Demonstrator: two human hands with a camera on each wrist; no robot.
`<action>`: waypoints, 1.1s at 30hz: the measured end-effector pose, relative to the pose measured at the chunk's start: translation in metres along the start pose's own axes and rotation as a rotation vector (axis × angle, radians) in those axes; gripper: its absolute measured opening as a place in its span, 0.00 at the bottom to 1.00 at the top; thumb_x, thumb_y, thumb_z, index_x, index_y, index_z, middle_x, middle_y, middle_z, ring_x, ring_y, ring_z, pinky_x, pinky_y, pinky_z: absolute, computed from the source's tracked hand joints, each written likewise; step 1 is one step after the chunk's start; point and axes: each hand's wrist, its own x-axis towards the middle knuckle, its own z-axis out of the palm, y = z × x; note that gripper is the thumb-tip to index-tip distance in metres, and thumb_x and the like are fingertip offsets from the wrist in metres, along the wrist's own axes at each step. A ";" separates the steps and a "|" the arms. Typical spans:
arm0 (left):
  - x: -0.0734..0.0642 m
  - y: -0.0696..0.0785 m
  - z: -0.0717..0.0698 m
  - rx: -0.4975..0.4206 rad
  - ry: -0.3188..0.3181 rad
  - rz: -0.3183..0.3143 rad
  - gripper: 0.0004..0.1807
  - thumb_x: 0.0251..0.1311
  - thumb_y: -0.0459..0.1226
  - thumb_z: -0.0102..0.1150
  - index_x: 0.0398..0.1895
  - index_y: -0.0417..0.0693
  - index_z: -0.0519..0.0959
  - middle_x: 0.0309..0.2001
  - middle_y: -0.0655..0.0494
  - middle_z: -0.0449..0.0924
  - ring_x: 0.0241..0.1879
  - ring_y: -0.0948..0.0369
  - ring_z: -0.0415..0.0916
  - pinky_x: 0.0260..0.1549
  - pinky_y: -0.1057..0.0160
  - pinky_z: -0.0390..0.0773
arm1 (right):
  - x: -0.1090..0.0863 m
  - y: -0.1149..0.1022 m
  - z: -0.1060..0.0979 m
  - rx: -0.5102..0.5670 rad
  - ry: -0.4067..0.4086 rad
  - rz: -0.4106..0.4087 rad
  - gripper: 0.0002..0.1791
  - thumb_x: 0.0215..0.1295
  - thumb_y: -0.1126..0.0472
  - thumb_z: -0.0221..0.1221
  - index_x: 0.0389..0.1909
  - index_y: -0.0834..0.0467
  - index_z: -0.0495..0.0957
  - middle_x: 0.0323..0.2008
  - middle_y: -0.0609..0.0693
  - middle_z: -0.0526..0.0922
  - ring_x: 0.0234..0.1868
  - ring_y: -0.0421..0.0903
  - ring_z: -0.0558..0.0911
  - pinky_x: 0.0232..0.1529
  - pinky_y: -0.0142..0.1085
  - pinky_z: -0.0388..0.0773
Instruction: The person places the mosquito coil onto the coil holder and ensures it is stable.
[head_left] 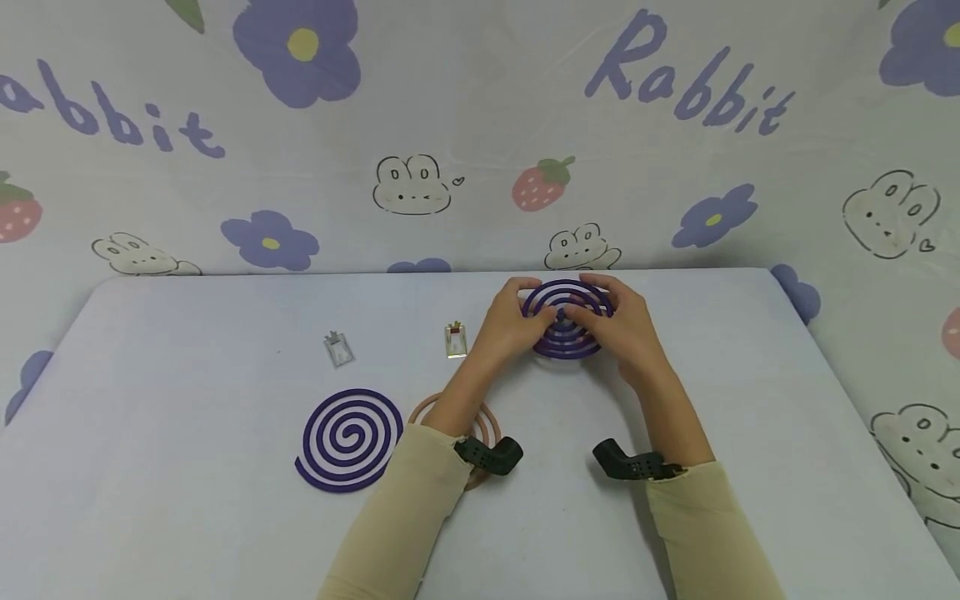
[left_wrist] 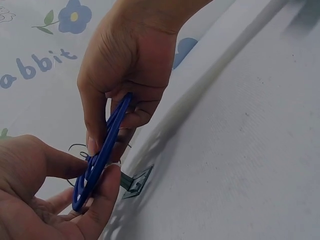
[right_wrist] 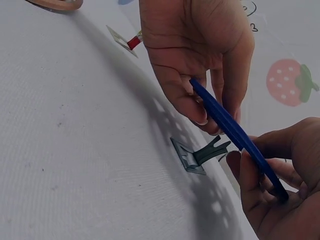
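Observation:
Both hands hold a purple-blue mosquito coil (head_left: 567, 357) above the back of the table, right of the middle. My left hand (head_left: 510, 329) pinches its left side, thumb on the near face toward the centre. On the opposite side my right hand (head_left: 622, 329) grips it the same way, the two thumbs close together. Seen edge-on in the left wrist view, the coil (left_wrist: 102, 155) tilts between the fingers. Beside it on the table stands a small dark green metal coil stand (right_wrist: 192, 157) with forked upright prongs, close to the coil's far face.
On the white table (head_left: 180, 500) lie a second purple coil (head_left: 327, 479) and a brown coil (head_left: 491, 417), partly covered by my left forearm. Behind them are a silver stand (head_left: 339, 350) and a gold stand (head_left: 456, 342) with a red part. A printed cloth wall (head_left: 480, 100) borders the table's back.

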 end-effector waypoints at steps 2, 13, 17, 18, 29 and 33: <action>0.000 0.001 0.000 -0.003 0.003 0.005 0.29 0.71 0.37 0.63 0.73 0.46 0.71 0.59 0.35 0.83 0.58 0.44 0.84 0.62 0.49 0.83 | -0.001 -0.001 -0.001 0.006 0.001 -0.006 0.36 0.72 0.59 0.66 0.78 0.56 0.67 0.73 0.66 0.74 0.72 0.62 0.75 0.77 0.56 0.71; 0.002 0.001 0.002 -0.026 0.036 0.016 0.30 0.70 0.36 0.65 0.74 0.47 0.71 0.59 0.36 0.84 0.60 0.44 0.82 0.65 0.47 0.80 | 0.000 -0.002 0.000 0.020 -0.020 0.046 0.37 0.72 0.60 0.66 0.79 0.57 0.65 0.71 0.69 0.73 0.71 0.64 0.75 0.75 0.56 0.73; 0.002 0.001 0.003 -0.031 0.048 0.030 0.31 0.69 0.35 0.66 0.74 0.47 0.71 0.60 0.36 0.84 0.62 0.44 0.82 0.66 0.47 0.79 | 0.001 -0.003 0.000 0.017 -0.020 0.057 0.37 0.72 0.59 0.65 0.79 0.57 0.65 0.71 0.69 0.73 0.70 0.64 0.76 0.74 0.56 0.74; 0.001 0.001 0.003 -0.032 0.052 0.030 0.31 0.68 0.35 0.67 0.74 0.47 0.71 0.60 0.36 0.84 0.62 0.44 0.82 0.66 0.47 0.79 | 0.001 -0.003 0.000 0.013 -0.020 0.060 0.37 0.73 0.59 0.65 0.79 0.57 0.65 0.71 0.69 0.73 0.70 0.64 0.76 0.74 0.56 0.74; 0.003 -0.003 0.006 -0.028 0.058 0.014 0.30 0.69 0.35 0.66 0.73 0.47 0.72 0.62 0.36 0.83 0.63 0.44 0.82 0.67 0.48 0.79 | 0.002 -0.001 0.002 -0.002 -0.034 0.080 0.36 0.74 0.59 0.64 0.79 0.57 0.65 0.73 0.69 0.71 0.72 0.64 0.75 0.75 0.56 0.73; 0.002 -0.003 0.005 -0.027 0.052 0.001 0.30 0.69 0.36 0.66 0.73 0.46 0.72 0.66 0.37 0.80 0.67 0.44 0.79 0.71 0.47 0.76 | 0.001 0.000 0.001 -0.007 -0.040 0.076 0.36 0.74 0.59 0.63 0.80 0.58 0.64 0.74 0.69 0.71 0.73 0.64 0.75 0.75 0.57 0.73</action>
